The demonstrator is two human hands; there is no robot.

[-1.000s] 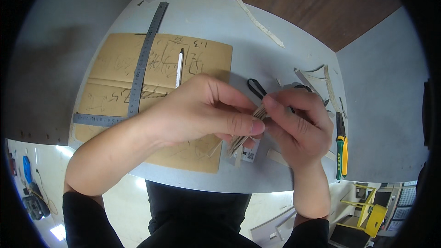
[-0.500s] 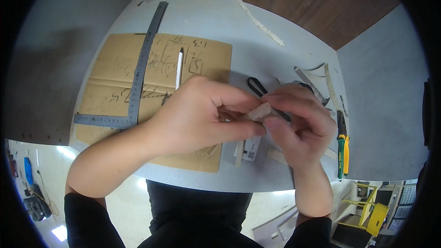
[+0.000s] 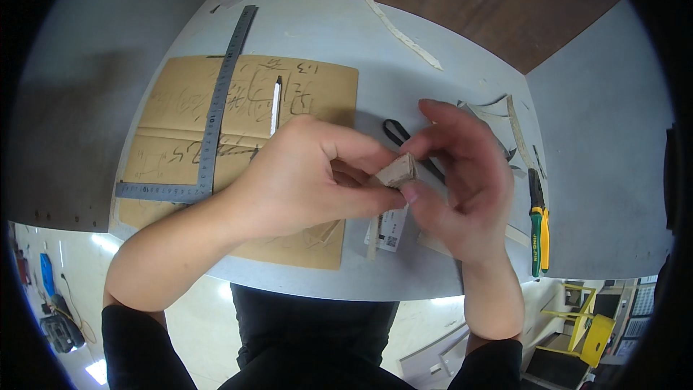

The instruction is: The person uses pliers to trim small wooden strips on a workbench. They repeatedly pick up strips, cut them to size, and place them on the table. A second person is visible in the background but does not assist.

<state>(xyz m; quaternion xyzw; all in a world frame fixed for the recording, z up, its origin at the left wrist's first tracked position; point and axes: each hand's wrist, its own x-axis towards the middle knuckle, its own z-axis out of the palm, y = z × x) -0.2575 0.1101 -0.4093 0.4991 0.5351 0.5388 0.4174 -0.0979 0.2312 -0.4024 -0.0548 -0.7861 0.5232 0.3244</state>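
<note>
A small beige block of layered cardboard is held up above the table, with its edge layers facing right. My left hand grips its left end between thumb and fingers, the other fingers being partly hidden behind. At the block's right end, the thumb and a bent finger of my right hand touch its lower and upper corners; the index finger is raised away. Below the hands lie a white printed card and a narrow cardboard strip. A black loop-handled tool is partly covered by my right hand.
On the left, a marked cardboard sheet carries a metal square ruler and a white cutter-like pen. Green-yellow pliers lie at the right edge. A pale strip rests at the back, and curved scraps lie back right.
My right index finger has lifted off the block and the right hand has opened a little. More of the block's face and layered edge now shows. The left hand keeps its grip.
</note>
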